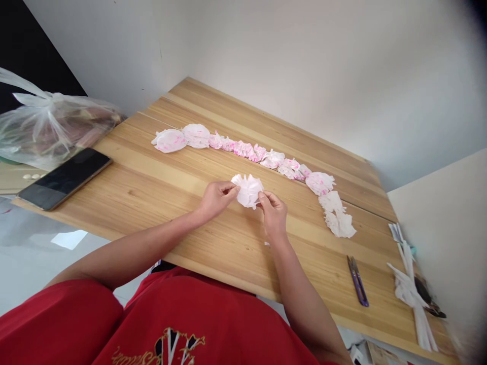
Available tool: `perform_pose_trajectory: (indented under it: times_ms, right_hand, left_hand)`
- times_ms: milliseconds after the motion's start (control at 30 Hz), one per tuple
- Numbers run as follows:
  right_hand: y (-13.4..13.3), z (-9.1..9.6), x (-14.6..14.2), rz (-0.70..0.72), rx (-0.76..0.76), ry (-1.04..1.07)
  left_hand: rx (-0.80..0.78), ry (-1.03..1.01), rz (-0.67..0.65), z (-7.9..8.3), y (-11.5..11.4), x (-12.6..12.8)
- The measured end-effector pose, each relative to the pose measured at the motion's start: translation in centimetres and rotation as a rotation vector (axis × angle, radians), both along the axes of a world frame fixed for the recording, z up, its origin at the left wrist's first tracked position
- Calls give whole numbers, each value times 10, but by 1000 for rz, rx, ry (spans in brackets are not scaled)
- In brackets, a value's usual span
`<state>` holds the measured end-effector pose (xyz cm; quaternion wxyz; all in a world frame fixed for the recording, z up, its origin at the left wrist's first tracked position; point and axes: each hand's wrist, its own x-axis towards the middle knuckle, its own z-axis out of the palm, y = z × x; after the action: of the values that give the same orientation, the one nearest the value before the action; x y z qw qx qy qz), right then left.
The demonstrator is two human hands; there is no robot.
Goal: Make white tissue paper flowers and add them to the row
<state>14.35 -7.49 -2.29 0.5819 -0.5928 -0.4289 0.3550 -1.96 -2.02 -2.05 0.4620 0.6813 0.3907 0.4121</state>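
Between my hands is a white, crinkled paper or fabric flower piece [248, 191], held just over the wooden table [163, 195]. My left hand [217, 198] pinches its left edge between thumb and fingers. At the right edge, my right hand [273, 210] grips it with the thumb on top. Beyond my hands, a curved row of similar ruffled pieces [245, 150] stretches across the table, several marked with pink. Plain white pieces [337, 215] form the row's right end, and rounder, flatter ones [170, 140] its left end.
Purple-handled thread snips [357, 281] lie to the right. A smartphone [65, 177] rests at the left edge near a tied clear plastic bag [57, 124]. White plastic strips [411, 294] lie by the right wall. Walls bound the table's far side.
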Motion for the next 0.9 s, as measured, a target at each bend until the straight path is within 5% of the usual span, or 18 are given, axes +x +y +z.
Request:
perform_pose_trajectory:
  times_ms: [100, 300, 400, 567, 900]
  right_hand:
    - [1, 1, 0, 17, -19, 53]
    - [-7, 10, -7, -7, 91, -416]
    - [-5, 7, -5, -59, 52, -335]
    - [0, 2, 0, -77, -14, 18]
    - [-7, 4, -6, -12, 206, -580]
  left_hand:
    - [-1, -5, -17, 0, 0, 1]
    - [361, 143, -51, -2, -8, 1]
    - [471, 180, -87, -1, -10, 0]
    - [290, 61, -58, -2, -6, 1]
    - [264, 89, 1, 0, -6, 2]
